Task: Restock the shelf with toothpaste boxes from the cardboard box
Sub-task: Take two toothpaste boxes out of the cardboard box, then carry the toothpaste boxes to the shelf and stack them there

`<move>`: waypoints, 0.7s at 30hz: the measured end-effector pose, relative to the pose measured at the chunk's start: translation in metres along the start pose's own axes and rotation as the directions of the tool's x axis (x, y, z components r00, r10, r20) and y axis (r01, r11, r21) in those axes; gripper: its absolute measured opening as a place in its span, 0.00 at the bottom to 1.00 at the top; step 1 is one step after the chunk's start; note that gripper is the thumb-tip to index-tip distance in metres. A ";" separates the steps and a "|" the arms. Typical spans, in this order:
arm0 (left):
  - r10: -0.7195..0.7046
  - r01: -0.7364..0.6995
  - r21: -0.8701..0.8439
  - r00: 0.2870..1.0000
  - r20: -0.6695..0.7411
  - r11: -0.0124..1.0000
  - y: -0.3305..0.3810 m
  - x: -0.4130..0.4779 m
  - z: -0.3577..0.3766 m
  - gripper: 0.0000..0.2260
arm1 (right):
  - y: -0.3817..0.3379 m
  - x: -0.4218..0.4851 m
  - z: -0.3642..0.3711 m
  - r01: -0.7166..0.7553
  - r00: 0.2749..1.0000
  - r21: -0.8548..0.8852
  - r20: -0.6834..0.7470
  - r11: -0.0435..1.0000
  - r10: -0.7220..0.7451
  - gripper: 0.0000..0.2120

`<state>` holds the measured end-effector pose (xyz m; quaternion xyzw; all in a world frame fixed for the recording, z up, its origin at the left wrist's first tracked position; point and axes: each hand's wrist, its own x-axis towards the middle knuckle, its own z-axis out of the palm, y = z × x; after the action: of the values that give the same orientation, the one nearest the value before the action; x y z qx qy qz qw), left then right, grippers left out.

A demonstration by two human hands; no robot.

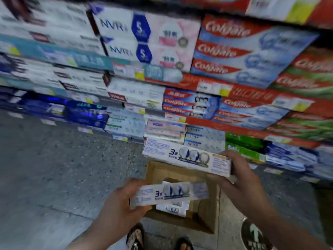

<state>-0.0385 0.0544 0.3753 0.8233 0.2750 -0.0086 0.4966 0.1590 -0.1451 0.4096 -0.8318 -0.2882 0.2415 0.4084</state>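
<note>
My right hand [241, 174] grips the right end of a white toothpaste box [183, 156] with blue print, held flat in front of the low shelf rows. My left hand [119, 204] grips the left end of a second white toothpaste box [167, 193], just above the open cardboard box [207, 208] on the floor. More white toothpaste boxes [171, 209] lie inside the cardboard box. The shelf [162, 112] ahead is packed with stacked toothpaste boxes.
Red Colgate boxes [234, 49] fill the shelf's right side, and white and blue boxes fill the left. Grey speckled floor [54, 168] spreads to the left. My feet in sandals [137, 237] stand just behind the cardboard box. A round floor sticker [255, 235] lies at the lower right.
</note>
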 end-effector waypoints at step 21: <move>0.016 -0.029 -0.010 0.788 -0.615 1.000 0.098 -0.296 -0.294 0.21 | -0.447 -0.053 0.052 0.481 0.803 0.080 0.358 0.873 -0.476 0.19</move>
<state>-0.3204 0.1302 0.6886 0.7797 0.4119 0.2682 0.3880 -0.0380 0.0705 0.7557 -0.6752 -0.5612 0.2796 0.3885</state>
